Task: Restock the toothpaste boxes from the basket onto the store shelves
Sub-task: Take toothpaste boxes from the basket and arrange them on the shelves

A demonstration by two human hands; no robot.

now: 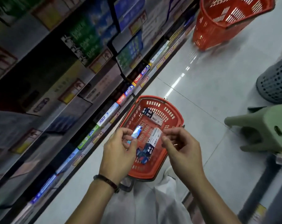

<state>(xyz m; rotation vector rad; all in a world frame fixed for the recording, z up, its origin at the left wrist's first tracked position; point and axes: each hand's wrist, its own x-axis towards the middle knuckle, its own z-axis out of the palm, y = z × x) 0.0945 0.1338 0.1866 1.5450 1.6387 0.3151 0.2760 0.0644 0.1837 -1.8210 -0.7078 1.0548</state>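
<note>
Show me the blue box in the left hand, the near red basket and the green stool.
blue box [135,133]: head view, its glossy front face.
near red basket [169,112]: head view, its slotted far wall.
green stool [264,122]: head view, its upper surface.

One wide-angle view is taken from the head, aimed forward and steeply down. The left hand [119,152] and right hand [184,151] are framed close below, the basket [146,172] just beyond them, the shelves [56,88] slanted along the left.

Open floor [193,88] — stool [263,126] right, shelves [56,78] left
</note>
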